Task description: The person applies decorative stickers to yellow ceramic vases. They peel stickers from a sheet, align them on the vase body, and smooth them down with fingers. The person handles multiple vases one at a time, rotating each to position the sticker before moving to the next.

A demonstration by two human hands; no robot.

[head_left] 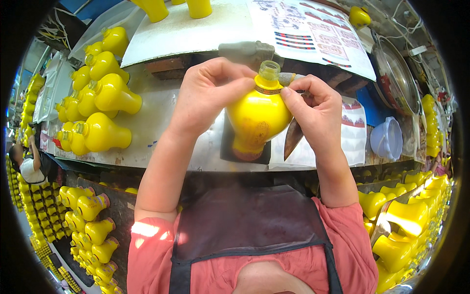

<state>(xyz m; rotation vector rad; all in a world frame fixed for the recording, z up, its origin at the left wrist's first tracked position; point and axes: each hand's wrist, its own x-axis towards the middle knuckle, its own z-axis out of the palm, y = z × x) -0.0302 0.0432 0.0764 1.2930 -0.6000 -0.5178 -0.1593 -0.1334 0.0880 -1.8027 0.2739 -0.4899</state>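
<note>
A glossy yellow bottle (257, 117) with a clear glass neck stands in front of me, its body marked with a faint brownish patch. Round the base of its neck lies a narrow dark patterned strip (269, 90). The closed fingers of my left hand (210, 93) press at the strip's left end. At the other end, the thumb and forefinger of my right hand (316, 105) pinch the strip. A pointed brown blade (293, 139) hangs below my right palm, and a grey handle (288, 78) shows behind the fingers; how they join is hidden.
Several yellow bottles (115, 93) lie on the bench at left. More fill racks at lower left (98, 230) and lower right (406, 215). Printed sheets (318, 34) cover the far board. A pale bucket (387, 138) stands at right. Another person (33, 164) is at far left.
</note>
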